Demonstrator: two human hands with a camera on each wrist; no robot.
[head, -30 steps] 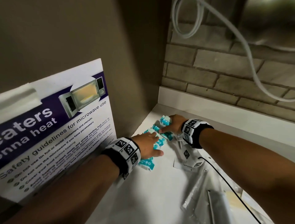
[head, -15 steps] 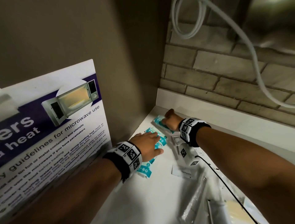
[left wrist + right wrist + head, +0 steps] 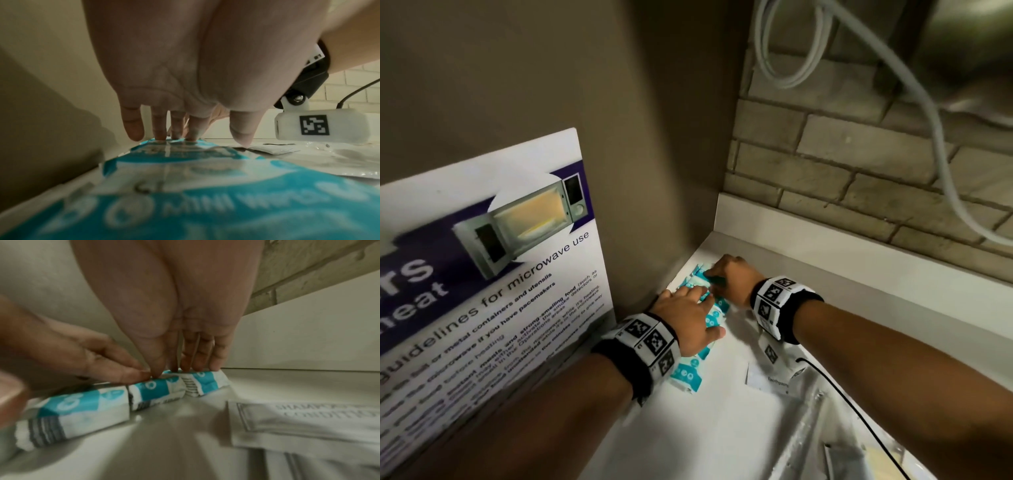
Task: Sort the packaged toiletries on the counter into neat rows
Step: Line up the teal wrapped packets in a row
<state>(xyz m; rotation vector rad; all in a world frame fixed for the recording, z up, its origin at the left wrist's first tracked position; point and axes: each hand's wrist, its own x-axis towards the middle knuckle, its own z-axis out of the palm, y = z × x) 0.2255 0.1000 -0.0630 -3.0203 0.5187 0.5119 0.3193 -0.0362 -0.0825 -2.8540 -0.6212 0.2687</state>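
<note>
My left hand [image 3: 174, 68] lies flat with straight fingertips [image 3: 160, 136] pressing the far teal wipes packet [image 3: 179, 151], a nearer teal packet [image 3: 205, 203] below, and a white marker-tagged camera block [image 3: 320, 128] at right.

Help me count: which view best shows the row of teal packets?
The right wrist view: three teal packets lie end to end, side-on and unhidden. The head view has both hands covering most; the left wrist view shows only blurred tops.

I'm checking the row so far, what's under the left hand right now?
Under the left hand lies a row of teal wipe packets on the counter; its straight fingers press one. How many packets the palm covers cannot be seen.
</note>
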